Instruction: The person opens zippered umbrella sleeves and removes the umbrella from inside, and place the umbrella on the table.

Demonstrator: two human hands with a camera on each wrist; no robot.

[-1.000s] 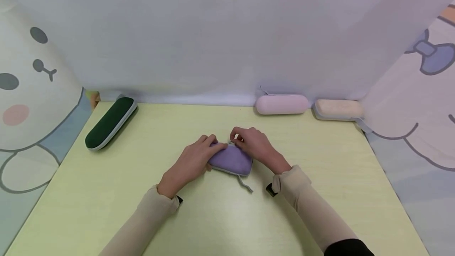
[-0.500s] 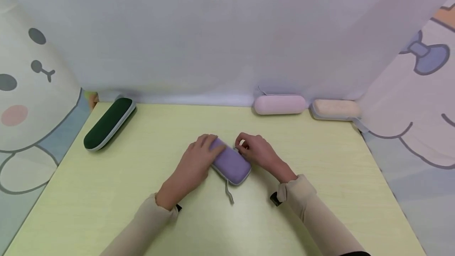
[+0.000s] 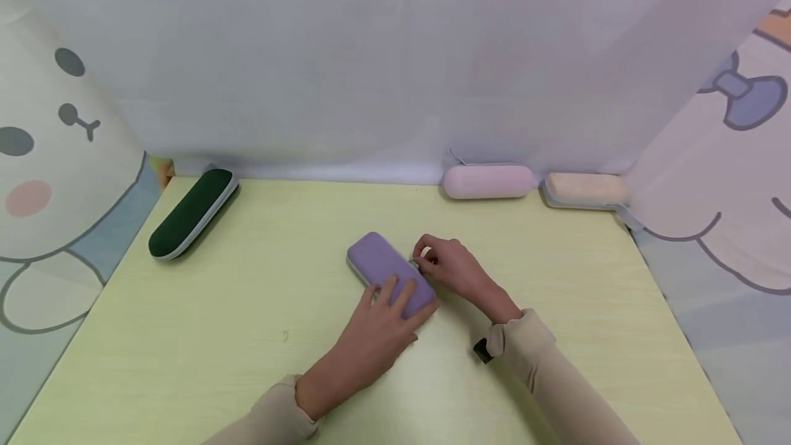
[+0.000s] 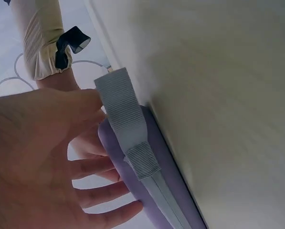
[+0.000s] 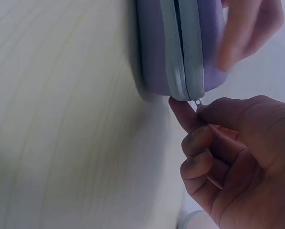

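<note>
A purple zip case [image 3: 373, 259], shaped like a glasses case, lies slantwise on the table in the head view. My left hand [image 3: 380, 335] rests over its near right end with fingers spread across the top. At the far right side, my right hand [image 3: 454, 266] pinches the small zipper pull [image 5: 198, 102] between thumb and forefinger. The right wrist view shows a dark gap between the grey zipper tapes [image 5: 195, 47]. A grey ribbed strap [image 4: 121, 105] stands beside my left thumb in the left wrist view. My left palm hides part of the case in the head view.
A dark green case [image 3: 194, 215] lies at the back left of the pale table [image 3: 185, 349]. A pink case [image 3: 488, 182] and a peach case [image 3: 587, 189] lie along the back edge, against a hanging cloth [image 3: 346, 60].
My left hand has shifted from the case's left end to its near right end. The case has turned clockwise on the table. My right hand stays at the zipper and has moved slightly right.
</note>
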